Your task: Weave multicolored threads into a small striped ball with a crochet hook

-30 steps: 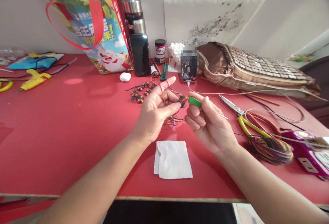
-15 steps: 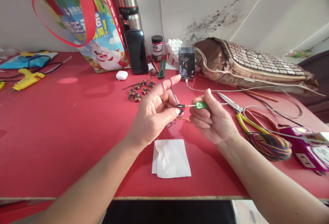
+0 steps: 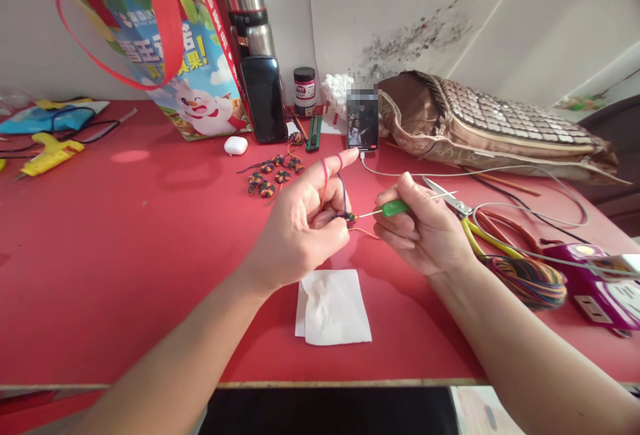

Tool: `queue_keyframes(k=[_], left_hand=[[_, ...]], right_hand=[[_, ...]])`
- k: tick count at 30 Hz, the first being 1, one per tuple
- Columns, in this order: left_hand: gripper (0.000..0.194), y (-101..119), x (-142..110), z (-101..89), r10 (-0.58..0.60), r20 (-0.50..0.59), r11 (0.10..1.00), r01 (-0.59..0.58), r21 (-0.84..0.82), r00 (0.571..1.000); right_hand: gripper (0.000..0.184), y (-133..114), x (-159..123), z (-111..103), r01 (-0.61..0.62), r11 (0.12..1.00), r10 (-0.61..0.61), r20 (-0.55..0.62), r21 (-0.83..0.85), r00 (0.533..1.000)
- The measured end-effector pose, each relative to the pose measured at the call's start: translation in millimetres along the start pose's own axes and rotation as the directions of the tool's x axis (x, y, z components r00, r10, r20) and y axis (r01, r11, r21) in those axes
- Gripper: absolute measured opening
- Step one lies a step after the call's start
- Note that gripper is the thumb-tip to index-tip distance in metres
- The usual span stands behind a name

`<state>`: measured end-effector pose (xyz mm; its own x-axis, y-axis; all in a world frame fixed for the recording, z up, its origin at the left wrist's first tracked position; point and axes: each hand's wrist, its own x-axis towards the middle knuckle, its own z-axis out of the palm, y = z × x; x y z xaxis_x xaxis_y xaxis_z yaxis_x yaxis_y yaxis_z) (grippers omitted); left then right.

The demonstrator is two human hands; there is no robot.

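Between thumb and fingers, my left hand (image 3: 305, 228) pinches a small dark multicoloured crochet piece (image 3: 353, 217). Yarn (image 3: 325, 182), pink in one stretch and dark blue in another, loops round its raised index finger and runs down to the piece. My right hand (image 3: 425, 225) is closed round the green grip of a crochet hook (image 3: 395, 208). The hook's thin metal shaft reaches left to the crochet piece; whether its tip is inside a stitch I cannot tell. Several finished crochet pieces (image 3: 267, 188) in the same dark colours lie beyond my left hand.
A white folded tissue (image 3: 337, 308) lies near the table's front edge. At right are scissors (image 3: 463, 208), a yarn skein (image 3: 527, 282) and a purple power strip (image 3: 595, 288). A propped phone (image 3: 363, 125), its cable trailing right, stands behind. A glue gun (image 3: 50, 155) rests at left.
Both hands have shifted slightly. The hook now slants, its left end lower than its right, where it was nearly level. The crochet piece sits a little lower.
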<state>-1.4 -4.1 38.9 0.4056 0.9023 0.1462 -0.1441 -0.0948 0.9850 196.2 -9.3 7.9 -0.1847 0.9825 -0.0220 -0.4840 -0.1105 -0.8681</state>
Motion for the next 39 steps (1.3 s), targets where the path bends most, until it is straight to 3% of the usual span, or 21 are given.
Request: queue_keyframes(k=[8,16,24,28,33,36,39], left_hand=[[0.079,-0.2,-5.4,4.8,0.102,-0.019,0.977,-0.096,0.191,0.995],[0.078,-9.8,-7.0,2.7,0.375,0.055,0.8,-0.353,0.484,0.925],[0.079,-16.7,-6.3,2.4,0.48,0.047,0.663,-0.397,0.635,0.876],[0.07,-15.1,-7.7,7.1,0.387,-0.084,0.772,-0.273,0.574,0.918],[0.069,-9.9,-6.9,10.9,0.198,-0.233,0.941,-0.118,0.318,0.952],[0.069,-6.8,-3.4,8.0,0.034,-0.239,0.993,-0.006,0.117,0.97],[0.07,-6.5,0.1,3.9,-0.094,-0.156,0.99,0.076,-0.116,0.983]], right_hand=[[0.048,-5.5,-6.3,6.0,0.112,0.988,-0.123,-0.103,-0.107,0.987],[0.042,-5.1,-14.5,9.9,0.261,0.929,-0.302,-0.129,-0.262,0.944],[0.031,6.6,-28.8,7.1,0.404,0.709,-0.531,-0.061,-0.578,0.845],[0.029,5.2,-34.4,14.5,0.48,0.537,-0.621,0.061,-0.694,0.782],[0.026,4.2,-33.7,17.3,0.58,0.388,-0.688,0.194,-0.716,0.699],[0.024,5.4,-30.8,14.5,0.568,0.461,-0.666,0.158,-0.682,0.729],[0.021,6.9,-27.4,11.5,0.539,0.581,-0.607,0.117,-0.61,0.786]])
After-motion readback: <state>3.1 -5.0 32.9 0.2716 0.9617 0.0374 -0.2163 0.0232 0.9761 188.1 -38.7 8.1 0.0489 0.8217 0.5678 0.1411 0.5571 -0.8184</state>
